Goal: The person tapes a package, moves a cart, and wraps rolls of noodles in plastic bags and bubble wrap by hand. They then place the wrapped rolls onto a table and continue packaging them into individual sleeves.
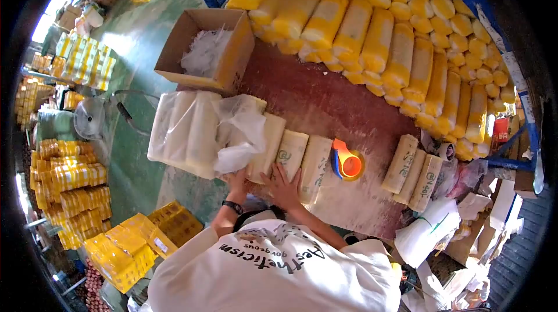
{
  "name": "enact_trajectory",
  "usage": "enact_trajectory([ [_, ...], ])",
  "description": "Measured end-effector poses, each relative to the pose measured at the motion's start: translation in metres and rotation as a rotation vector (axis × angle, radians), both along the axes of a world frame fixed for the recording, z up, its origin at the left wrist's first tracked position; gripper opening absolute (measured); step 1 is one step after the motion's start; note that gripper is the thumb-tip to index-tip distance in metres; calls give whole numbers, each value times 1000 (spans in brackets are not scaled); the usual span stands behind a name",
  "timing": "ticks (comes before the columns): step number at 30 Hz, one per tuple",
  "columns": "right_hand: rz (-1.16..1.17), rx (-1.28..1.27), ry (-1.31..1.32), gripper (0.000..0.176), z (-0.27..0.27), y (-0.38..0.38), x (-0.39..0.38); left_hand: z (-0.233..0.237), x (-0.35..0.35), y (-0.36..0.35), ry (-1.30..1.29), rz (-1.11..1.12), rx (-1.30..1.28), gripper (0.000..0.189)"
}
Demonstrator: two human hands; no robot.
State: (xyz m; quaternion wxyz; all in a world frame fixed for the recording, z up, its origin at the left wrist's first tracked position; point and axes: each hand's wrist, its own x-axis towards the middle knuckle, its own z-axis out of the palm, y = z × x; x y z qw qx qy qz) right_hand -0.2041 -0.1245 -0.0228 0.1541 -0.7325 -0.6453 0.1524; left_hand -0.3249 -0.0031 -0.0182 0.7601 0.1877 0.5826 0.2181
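Observation:
My right hand [283, 189] lies on the near ends of the wrapped packs, its fingers spread and touching a pack with green writing [292, 152]. At the near edge of a clear plastic bag [239, 137], my left hand [235, 180] is partly hidden, and its fingers cannot be made out clearly. The bag lies loosely over several pale packs [189, 132] on the left of the row. Right of my right hand is another pack with writing [317, 167], and beside it sit an orange scoop and tape-like ring [349, 164].
An open cardboard box [235, 59] with white material stands behind the packs. Yellow-wrapped rolls [372, 39] are piled along the back and right. More wrapped packs [401, 164] lie at the table's right. Yellow-taped boxes [125, 251] stand at lower left, plastic sheets [427, 233] at lower right.

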Motion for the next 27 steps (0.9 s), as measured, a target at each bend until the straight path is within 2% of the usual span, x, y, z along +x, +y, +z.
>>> enact_trajectory([
  [1, -34, -51, 55, 70, 7, 5, 2, -51, -13, 11, -143, 25, -27, 45],
  [2, -66, -101, 108, 70, 18, 10, 6, -79, -20, 20, -288, 49, -54, 46],
  [3, -100, -153, 162, 70, 25, 14, 9, -78, -14, 23, -297, 48, -60, 46],
  [5, -128, -110, 48, 71, 21, 24, 17, -76, -1, 28, -312, 43, -75, 49],
  [6, -144, -87, -10, 72, 18, 31, 23, -92, -4, 32, -291, -1, 51, 49],
  [9, -131, -146, 63, 76, 46, 56, 53, -146, 11, 48, -346, -92, 305, 49],
  [11, -121, -220, 46, 77, 38, 71, 56, -115, 46, 69, -310, -33, 125, 50],
  [13, -74, -389, 32, 76, 52, 92, 54, -51, 82, 90, -213, -26, -20, 52],
  [14, -110, -315, -79, 73, 38, 98, 56, -20, 96, 97, -138, -43, -79, 54],
  [16, -183, -172, -306, 68, -17, 106, 67, 15, 108, 92, -224, 24, -5, 53],
  [17, -262, -70, -242, 66, -27, 113, 84, 22, 113, 87, -268, 58, 26, 53],
  [18, -342, 31, -178, 64, -33, 119, 107, 3, 109, 81, -293, 1, 13, 57],
  [19, -431, 144, -115, 62, -32, 120, 122, -21, 100, 68, -275, -164, 169, 59],
  [20, -440, 280, -196, 62, -13, 113, 129, -48, 84, 52, -261, -338, 335, 61],
  [22, -523, 152, -315, 63, 25, 69, 121, -77, 70, 30, -444, -525, 63, 61],
  [23, -557, 75, -366, 63, 33, 36, 106, -86, 64, 15, -605, -520, -396, 60],
  [24, -750, 68, -119, 67, 31, 4, 89, -91, 62, 5, -736, -489, -862, 58],
  [25, -933, 67, 133, 72, 21, -28, 70, -84, 70, 2, -655, -469, -649, 56],
  [26, -1113, -105, 337, 75, -5, -67, 50, -71, 86, 3, -575, -447, -433, 54],
  [27, -1283, -278, 552, 78, -27, -90, 35, -68, 103, 9, -455, -328, -455, 47],
])
